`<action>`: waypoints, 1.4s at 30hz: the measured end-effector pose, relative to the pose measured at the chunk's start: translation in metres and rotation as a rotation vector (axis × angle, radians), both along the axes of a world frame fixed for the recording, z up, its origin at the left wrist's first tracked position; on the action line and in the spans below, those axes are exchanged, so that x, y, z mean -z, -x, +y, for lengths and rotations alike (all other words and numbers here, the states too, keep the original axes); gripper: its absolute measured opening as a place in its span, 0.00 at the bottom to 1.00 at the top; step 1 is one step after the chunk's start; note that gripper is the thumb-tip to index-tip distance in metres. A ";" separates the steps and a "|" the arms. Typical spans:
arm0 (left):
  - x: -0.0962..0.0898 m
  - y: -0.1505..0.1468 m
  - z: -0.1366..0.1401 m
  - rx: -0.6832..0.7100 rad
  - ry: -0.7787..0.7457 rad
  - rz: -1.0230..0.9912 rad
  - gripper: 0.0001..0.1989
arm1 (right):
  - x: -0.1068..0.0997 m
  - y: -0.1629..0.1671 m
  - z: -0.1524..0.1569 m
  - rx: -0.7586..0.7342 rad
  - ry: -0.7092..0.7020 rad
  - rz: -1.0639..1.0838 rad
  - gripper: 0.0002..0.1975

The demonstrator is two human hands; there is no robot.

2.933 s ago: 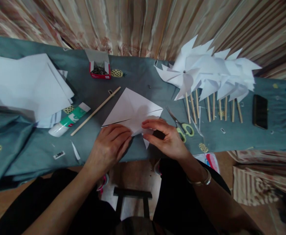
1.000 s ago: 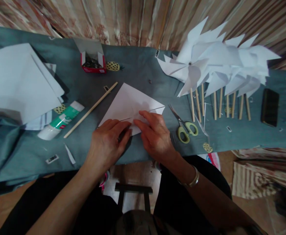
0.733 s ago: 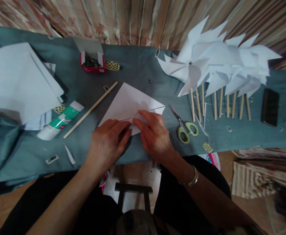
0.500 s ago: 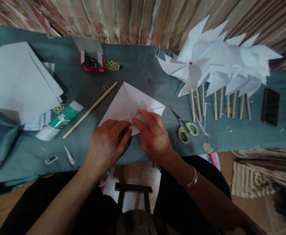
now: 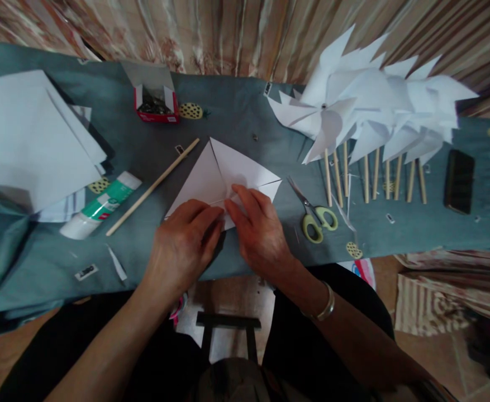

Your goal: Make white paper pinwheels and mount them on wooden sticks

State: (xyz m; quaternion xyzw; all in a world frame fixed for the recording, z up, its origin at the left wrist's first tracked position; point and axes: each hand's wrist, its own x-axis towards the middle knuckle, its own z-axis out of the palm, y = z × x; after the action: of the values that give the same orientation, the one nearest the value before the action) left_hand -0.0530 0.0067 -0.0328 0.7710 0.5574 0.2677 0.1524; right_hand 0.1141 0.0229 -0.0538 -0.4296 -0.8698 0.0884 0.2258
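The paper [image 5: 219, 181] lies on the cloth [image 5: 236, 109], right of the stick [image 5: 153, 187] and left of the scissors [image 5: 307, 204].

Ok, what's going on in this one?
The person's left hand is on the near-left part of a sheet of white paper, the right hand touching it near the middle. Slits show at its far and right corners. Scissors lie to its right, a wooden stick to its left.

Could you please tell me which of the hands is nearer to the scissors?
Right: the right hand is on the white paper, left of the scissors; the left hand is farther left.
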 end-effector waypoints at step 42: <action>0.001 -0.001 -0.039 0.156 -0.172 0.099 0.09 | -0.025 -0.039 -0.011 0.136 0.047 0.111 0.18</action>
State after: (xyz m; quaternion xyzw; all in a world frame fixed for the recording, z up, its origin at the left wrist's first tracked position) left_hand -0.0522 -0.0322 -0.0341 0.8345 0.4775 0.2636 0.0784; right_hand 0.1533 0.0122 -0.0287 -0.4874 -0.8225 0.1170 0.2687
